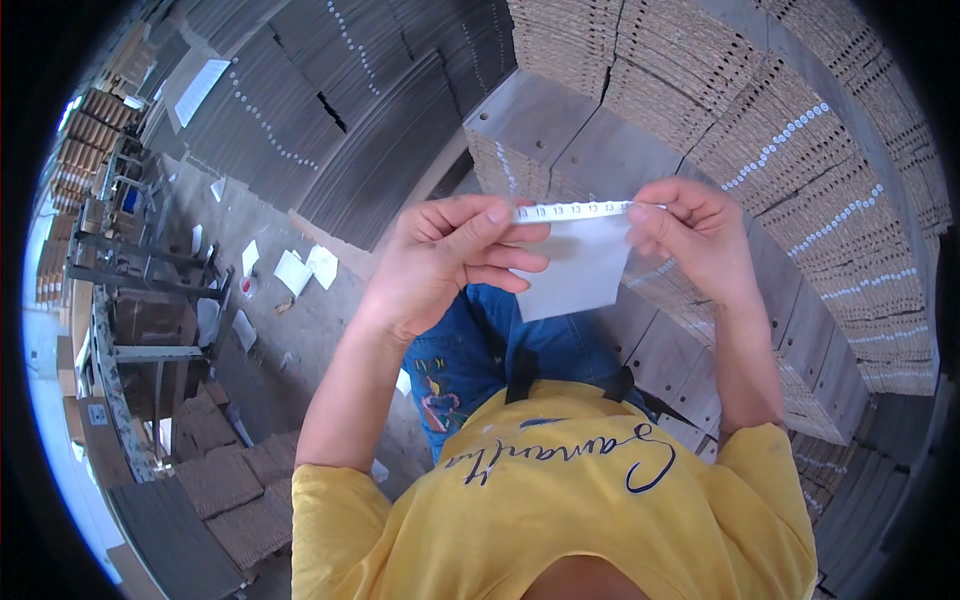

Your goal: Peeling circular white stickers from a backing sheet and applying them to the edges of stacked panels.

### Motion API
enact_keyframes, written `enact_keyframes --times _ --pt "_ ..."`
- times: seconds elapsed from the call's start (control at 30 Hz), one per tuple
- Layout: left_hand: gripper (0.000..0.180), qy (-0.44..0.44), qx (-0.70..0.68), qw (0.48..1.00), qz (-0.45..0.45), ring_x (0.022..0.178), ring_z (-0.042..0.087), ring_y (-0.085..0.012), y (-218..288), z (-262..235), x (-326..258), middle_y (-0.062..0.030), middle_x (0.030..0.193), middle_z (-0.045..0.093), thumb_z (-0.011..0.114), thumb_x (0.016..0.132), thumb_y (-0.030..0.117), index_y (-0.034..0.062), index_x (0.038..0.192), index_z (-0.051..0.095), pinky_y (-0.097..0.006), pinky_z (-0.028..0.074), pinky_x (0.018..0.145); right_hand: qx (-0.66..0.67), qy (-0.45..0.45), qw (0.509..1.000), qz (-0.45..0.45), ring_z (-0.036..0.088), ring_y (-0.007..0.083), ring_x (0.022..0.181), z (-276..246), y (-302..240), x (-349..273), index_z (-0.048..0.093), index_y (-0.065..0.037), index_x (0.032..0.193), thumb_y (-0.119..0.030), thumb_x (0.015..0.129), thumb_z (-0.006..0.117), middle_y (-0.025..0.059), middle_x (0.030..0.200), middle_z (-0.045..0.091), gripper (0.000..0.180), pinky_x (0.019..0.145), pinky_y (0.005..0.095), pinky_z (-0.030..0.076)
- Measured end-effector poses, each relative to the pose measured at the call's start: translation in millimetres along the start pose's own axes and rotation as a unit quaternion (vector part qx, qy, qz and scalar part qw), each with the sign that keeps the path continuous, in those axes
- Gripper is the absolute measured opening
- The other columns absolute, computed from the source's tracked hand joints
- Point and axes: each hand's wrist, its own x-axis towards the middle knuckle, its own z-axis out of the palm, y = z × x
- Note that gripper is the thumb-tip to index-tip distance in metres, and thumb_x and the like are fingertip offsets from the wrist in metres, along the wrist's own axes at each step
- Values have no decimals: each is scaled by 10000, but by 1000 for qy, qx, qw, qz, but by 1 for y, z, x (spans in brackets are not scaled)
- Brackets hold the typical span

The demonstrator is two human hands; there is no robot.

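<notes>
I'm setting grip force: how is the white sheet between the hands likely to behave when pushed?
The white sheet is probably very light: the left hand and right hand pinch it near its top edge. It likely bends easily when pushed, looking paper-thin with its lower edge hanging free. Being so thin, it might crease.

so we've got a white strip of small printed labels [574,211], nearly level, with a plain pale sheet [573,272] hanging below
</notes>
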Motion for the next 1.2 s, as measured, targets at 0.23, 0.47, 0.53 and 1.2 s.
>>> enact_keyframes --times 0.23,0.47,0.53,1.2 --pt "284 46 52 996 62 834 662 -214 -21 14 14 -172 960 647 570 855 3 -55 1132 548 -278 568 661 -372 110 916 -106 599 146 696 0 -11 6 626 -37 941 -144 763 694 63 819 621 218 571 256 452" --pt "310 31 139 987 76 854 621 -111 -28 23 16 -59 946 643 532 875 -10 -43 1183 516 -233 516 728 -394 -67 839 -369 556 276 752 42 -16 22 596 -41 826 -57 707 611 85 802 577 121 665 360 468" --pt "308 13 146 985 94 863 620 -112 -36 19 15 -63 954 643 528 878 -8 -43 1184 515 -234 514 735 -402 -84 837 -360 561 268 755 40 -11 22 595 -45 852 -50 701 615 82 813 576 152 666 349 477" --pt "418 -199 -95 973 -74 923 635 -261 -17 -26 104 -206 1048 604 437 757 -64 -117 1168 489 -362 521 845 -526 -47 801 -281 576 210 760 36 -26 52 592 -43 832 -73 740 608 85 844 600 99 648 293 493"
